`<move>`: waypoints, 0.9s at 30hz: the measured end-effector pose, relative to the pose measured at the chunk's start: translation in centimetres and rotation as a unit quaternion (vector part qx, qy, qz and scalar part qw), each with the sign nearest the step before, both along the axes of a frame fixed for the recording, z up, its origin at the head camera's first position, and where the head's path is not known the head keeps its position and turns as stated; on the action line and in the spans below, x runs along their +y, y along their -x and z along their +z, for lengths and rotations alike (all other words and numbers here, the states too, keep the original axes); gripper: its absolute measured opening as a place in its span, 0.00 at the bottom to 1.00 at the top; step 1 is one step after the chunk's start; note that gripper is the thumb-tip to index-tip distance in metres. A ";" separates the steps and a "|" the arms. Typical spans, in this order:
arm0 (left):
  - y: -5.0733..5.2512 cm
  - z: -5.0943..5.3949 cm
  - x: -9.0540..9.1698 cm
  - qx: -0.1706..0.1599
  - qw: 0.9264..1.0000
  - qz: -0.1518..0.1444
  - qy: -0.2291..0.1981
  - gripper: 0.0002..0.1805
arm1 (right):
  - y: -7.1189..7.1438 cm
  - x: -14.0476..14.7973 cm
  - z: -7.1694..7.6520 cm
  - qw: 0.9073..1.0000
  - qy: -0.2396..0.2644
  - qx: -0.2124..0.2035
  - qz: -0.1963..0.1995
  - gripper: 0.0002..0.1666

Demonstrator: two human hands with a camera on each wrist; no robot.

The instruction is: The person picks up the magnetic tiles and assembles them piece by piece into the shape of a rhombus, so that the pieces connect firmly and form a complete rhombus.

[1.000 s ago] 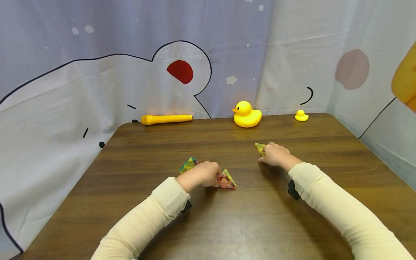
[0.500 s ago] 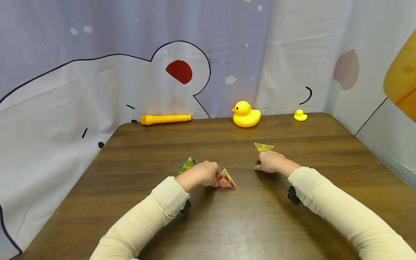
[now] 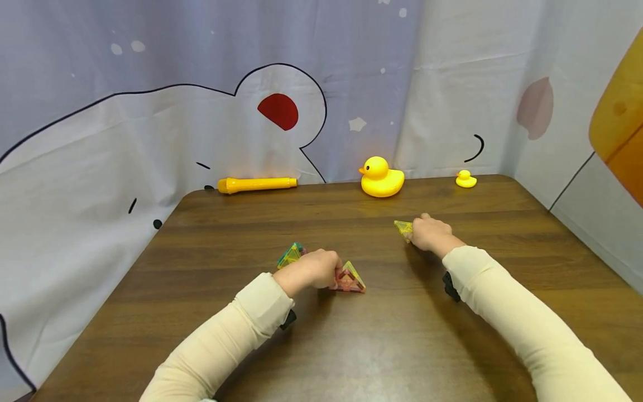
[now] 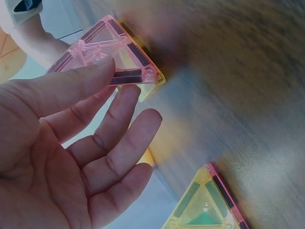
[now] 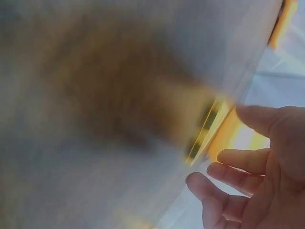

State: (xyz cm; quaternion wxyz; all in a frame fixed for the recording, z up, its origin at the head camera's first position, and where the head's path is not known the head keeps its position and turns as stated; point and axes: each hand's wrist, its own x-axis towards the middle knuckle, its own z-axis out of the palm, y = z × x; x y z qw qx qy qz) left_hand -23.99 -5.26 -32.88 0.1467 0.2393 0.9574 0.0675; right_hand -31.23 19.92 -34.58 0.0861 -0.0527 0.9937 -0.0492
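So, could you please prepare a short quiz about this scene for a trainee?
1. True or false: in the head view, the long yellow plastic microphone-shaped toy lies left of the large yellow toy duck.
2. Complete: the left hand pinches a translucent plastic triangular piece, coloured ____ and yellow.
3. What is nearest to the right hand?

Key: 1. True. 2. Pink. 3. A translucent yellow plastic triangle.

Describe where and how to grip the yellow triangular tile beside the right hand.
The yellow triangular tile is probably best pinched across two edges of its rim, coming from above and the right, where the right hand is. It looks thin and seems to lie flat on the table, so its low edges offer the likeliest hold.
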 end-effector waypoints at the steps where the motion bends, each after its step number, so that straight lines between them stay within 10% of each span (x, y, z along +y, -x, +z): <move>1: 0.0 0.0 0.0 0.001 1.000 0.000 0.000 0.11 | 0.3 0.2 0.0 1.000 0.005 -0.005 -0.010 0.24; 27: -0.1 -0.2 0.0 0.006 1.000 -0.009 0.009 0.11 | 1.3 1.3 0.4 0.992 0.079 -0.097 -0.008 0.35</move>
